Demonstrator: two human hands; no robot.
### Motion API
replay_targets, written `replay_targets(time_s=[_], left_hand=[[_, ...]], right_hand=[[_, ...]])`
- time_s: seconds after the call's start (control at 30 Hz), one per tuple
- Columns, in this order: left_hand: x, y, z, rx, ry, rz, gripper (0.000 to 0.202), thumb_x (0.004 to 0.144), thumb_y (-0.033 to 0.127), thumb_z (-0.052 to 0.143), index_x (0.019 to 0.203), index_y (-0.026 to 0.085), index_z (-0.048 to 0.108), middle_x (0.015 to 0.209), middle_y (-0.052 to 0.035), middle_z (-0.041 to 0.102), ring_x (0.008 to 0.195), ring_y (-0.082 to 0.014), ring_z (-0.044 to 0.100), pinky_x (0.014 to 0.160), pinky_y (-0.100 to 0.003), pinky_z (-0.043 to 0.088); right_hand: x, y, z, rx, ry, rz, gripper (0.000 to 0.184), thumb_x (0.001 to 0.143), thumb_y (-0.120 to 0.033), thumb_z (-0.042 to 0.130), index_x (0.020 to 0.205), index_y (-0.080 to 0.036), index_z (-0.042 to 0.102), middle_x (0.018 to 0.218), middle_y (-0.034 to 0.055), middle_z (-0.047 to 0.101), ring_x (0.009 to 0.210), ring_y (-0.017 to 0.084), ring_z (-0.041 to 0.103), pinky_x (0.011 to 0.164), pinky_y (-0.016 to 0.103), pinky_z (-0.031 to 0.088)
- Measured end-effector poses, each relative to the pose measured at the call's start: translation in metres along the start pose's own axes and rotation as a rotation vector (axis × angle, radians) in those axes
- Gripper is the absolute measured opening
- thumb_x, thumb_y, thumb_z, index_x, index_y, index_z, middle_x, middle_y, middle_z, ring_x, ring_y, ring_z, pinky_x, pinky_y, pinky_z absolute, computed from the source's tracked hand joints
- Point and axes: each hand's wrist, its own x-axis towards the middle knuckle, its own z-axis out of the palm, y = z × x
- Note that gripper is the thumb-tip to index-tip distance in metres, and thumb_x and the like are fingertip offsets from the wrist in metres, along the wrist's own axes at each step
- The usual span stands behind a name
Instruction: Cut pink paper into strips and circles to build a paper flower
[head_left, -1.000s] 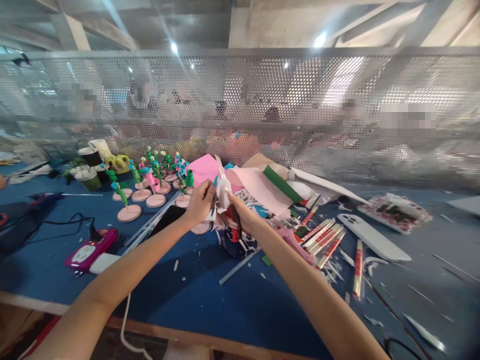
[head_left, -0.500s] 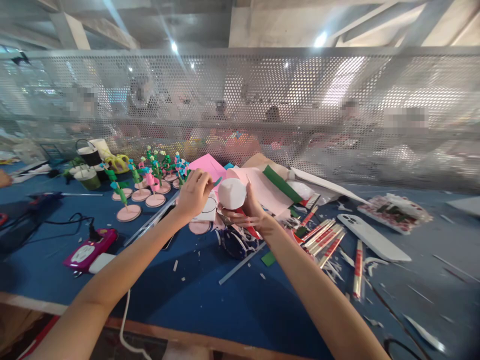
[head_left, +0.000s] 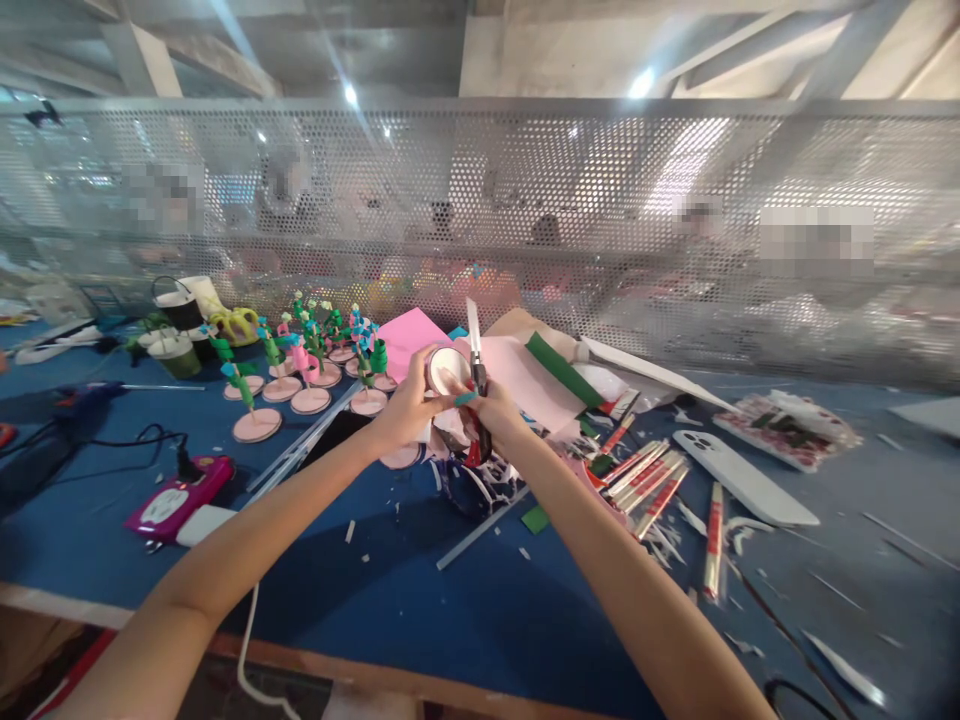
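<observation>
My left hand [head_left: 409, 405] is closed around a round white piece [head_left: 444, 372] with a dark rim, its pale inside facing me. Close beside it, my right hand [head_left: 499, 415] grips scissors [head_left: 475, 335], blades pointing up and dark handle partly hidden by the fingers. A small teal strip [head_left: 466, 398] shows where the fingertips of both hands meet. Beneath them lie crumpled scraps and a dark blue-and-white bundle [head_left: 469, 488]. To the left stand several small paper flowers [head_left: 304, 362] on round pink bases [head_left: 257, 425].
Pink sheets [head_left: 525, 375] and a green strip [head_left: 562, 370] lie behind the hands. Red-and-white sticks [head_left: 649, 475], a white phone [head_left: 746, 475] and paper scraps are on the right. A magenta power strip [head_left: 180, 495] sits left. A perforated metal screen [head_left: 420, 160] borders the blue table [head_left: 420, 610].
My left hand has moved right and now holds a round white piece. The pale piece in my right hand no longer shows there; scissors now point up from that hand.
</observation>
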Motion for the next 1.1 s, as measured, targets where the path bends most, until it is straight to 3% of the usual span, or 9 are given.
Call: replay_targets(time_s=[0.1,0.27,0.5,0.67,0.77,0.9,1.0,1.1], left_hand=[[0.007,-0.005,-0.005,-0.159,-0.018,-0.005,0.083,0.067,0.044,0.076,0.136,0.023,0.036,0.111,-0.0104,0.063,0.101,-0.0252,0.063,0.089,-0.041,0.053],[0.014,-0.011,-0.015,-0.243,0.052,0.001,0.086,0.059,0.043,0.081,0.134,0.019,0.045,0.123,-0.0146,0.061,0.11,-0.0295,0.061,0.094,-0.045,0.051],[0.015,-0.016,-0.016,-0.29,0.044,0.03,0.095,0.048,0.043,0.086,0.131,0.017,0.047,0.12,-0.0157,0.063,0.108,-0.0289,0.062,0.093,-0.043,0.052],[0.013,-0.01,-0.016,-0.365,0.113,-0.075,0.063,0.064,0.051,0.075,0.114,0.016,0.058,0.092,-0.0086,0.071,0.084,-0.0202,0.068,0.076,-0.033,0.057],[0.013,-0.008,-0.017,-0.353,0.126,-0.133,0.064,0.06,0.043,0.079,0.113,0.017,0.056,0.081,-0.0034,0.07,0.072,-0.0171,0.066,0.065,-0.03,0.058],[0.015,-0.013,-0.016,-0.368,0.161,-0.218,0.065,0.053,0.038,0.083,0.107,0.015,0.056,0.076,-0.0021,0.068,0.068,-0.0168,0.066,0.062,-0.031,0.059],[0.017,-0.019,-0.018,-0.359,0.241,-0.247,0.06,0.048,0.038,0.084,0.096,0.014,0.058,0.076,-0.0017,0.067,0.067,-0.0164,0.065,0.061,-0.032,0.059],[0.019,-0.025,-0.021,-0.365,0.298,-0.239,0.058,0.047,0.039,0.084,0.093,0.014,0.057,0.075,-0.0009,0.065,0.068,-0.0158,0.065,0.06,-0.029,0.058]], right_hand=[[0.001,-0.005,-0.001,-0.069,0.109,-0.064,0.05,0.054,-0.052,0.08,0.063,-0.022,0.041,0.035,-0.0107,0.044,0.024,0.007,0.037,0.023,0.019,0.03],[-0.001,-0.017,-0.009,-0.014,0.109,-0.147,0.051,0.055,-0.059,0.075,0.074,-0.02,0.05,0.05,-0.0068,0.059,0.023,0.006,0.04,0.023,0.02,0.03],[0.001,-0.021,-0.017,-0.043,0.178,-0.191,0.045,0.053,-0.055,0.078,0.061,-0.018,0.054,0.045,-0.0048,0.054,0.026,0.006,0.039,0.025,0.02,0.03],[0.002,-0.023,-0.02,-0.144,0.23,-0.3,0.033,0.06,-0.046,0.076,0.065,-0.019,0.057,0.05,-0.0032,0.057,0.029,0.008,0.042,0.028,0.023,0.035],[0.002,-0.024,-0.02,-0.172,0.219,-0.297,0.032,0.063,-0.045,0.074,0.067,-0.019,0.057,0.05,-0.0029,0.057,0.03,0.009,0.043,0.028,0.023,0.035],[0.001,-0.027,-0.019,-0.172,0.216,-0.228,0.036,0.063,-0.046,0.076,0.07,-0.017,0.056,0.05,-0.0036,0.055,0.03,0.007,0.043,0.028,0.021,0.034],[-0.003,-0.032,-0.018,-0.227,0.192,-0.01,0.035,0.07,-0.044,0.073,0.073,-0.015,0.054,0.049,-0.0029,0.055,0.028,0.005,0.04,0.026,0.018,0.03],[-0.011,-0.039,-0.016,-0.214,0.155,0.089,0.029,0.08,-0.035,0.067,0.096,-0.015,0.053,0.05,-0.005,0.055,0.028,0.005,0.038,0.027,0.017,0.03]])
